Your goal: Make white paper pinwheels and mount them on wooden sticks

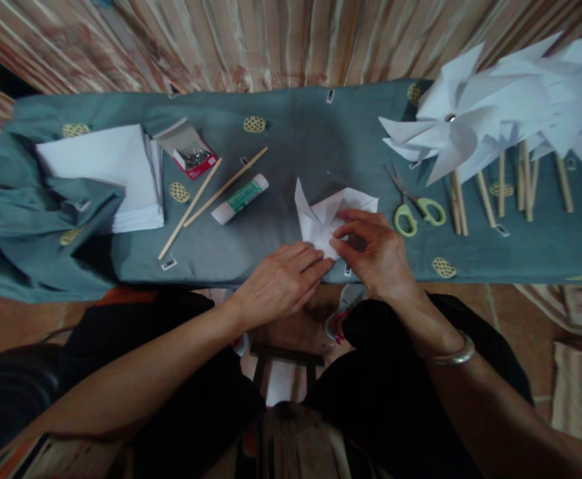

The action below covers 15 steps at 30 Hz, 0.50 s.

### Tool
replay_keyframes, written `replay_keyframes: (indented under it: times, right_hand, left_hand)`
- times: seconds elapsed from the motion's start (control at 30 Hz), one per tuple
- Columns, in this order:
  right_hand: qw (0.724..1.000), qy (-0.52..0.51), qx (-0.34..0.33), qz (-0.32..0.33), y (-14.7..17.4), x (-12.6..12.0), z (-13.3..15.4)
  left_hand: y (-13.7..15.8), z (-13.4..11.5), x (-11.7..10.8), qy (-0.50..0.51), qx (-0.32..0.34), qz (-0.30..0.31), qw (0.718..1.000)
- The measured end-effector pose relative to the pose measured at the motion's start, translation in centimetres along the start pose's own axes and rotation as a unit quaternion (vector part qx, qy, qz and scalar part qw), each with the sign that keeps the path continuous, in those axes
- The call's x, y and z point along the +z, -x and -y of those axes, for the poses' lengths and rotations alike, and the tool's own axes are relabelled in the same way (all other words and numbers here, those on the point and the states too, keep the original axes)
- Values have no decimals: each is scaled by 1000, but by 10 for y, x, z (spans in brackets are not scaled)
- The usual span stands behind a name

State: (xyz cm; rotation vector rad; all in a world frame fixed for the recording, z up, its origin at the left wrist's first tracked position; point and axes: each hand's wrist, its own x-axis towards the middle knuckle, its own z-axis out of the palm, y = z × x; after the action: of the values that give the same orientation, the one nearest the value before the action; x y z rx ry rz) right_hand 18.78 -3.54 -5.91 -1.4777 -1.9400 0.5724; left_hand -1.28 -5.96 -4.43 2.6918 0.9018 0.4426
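A white paper pinwheel (323, 216), partly folded, lies near the front edge of the cloth-covered table. One of its points sticks up at the left, and a folded flap spreads to the right. My left hand (288, 273) pinches its near edge, fingers pressed together. With thumb and fingers bent, my right hand (370, 249) grips the paper near its centre and right side. Both hands hide part of the paper. Right of it lie scissors (415, 203) with light green handles, blades apart. A glue stick (241, 198) with a green label lies to the left.
Several finished pinwheels (463, 123) on wooden sticks overlap at the right. Two loose sticks (191, 206) lie near an open red box of metal pins (193, 159). A stack of white paper (106, 166) sits at the left, beside bunched green tablecloth (36, 219).
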Motion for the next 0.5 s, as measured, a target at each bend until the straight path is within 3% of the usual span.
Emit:
replay_keyframes:
  times: [0.5]
  right_hand:
    - [1000,2,-1,-9,1,1,3]
  left_hand:
    - [-2,2,-1,15,-1,-3,1000]
